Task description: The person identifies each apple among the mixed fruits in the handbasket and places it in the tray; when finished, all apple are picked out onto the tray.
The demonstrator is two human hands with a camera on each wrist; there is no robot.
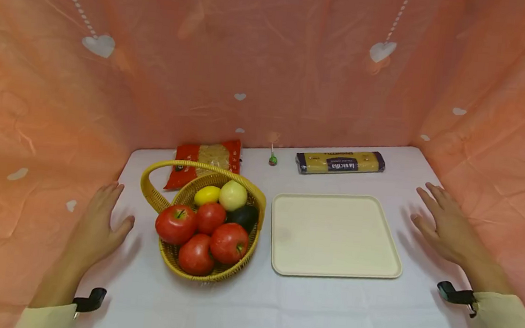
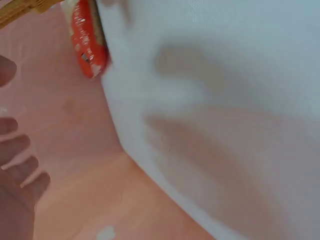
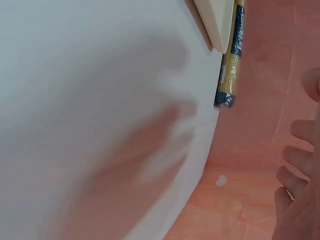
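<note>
My left hand [image 1: 97, 225] hovers over the table's left side with relaxed fingers, holding nothing. To its right stands a yellow wicker basket [image 1: 170, 264] with a tall handle. Inside lie a red apple [image 1: 175, 224], another red apple [image 1: 229, 243], tomatoes [image 1: 197, 254], a lemon [image 1: 206, 195], a pale green round fruit [image 1: 233, 196] and a dark oval one [image 1: 243, 217]. Over the right edge my right hand [image 1: 449, 227] hangs with fingers spread, also holding nothing. Nearest to it is a cream rectangular tray [image 1: 336, 236].
Behind the basket lies a red pasta bag [image 1: 188, 152], partly hidden by the handle. A lollipop [image 1: 273, 159] sits at the back middle, and a spaghetti packet [image 1: 340, 163] lies behind the tray. Pink curtains [image 1: 270, 71] enclose the white table [image 1: 240, 313] at the back and sides.
</note>
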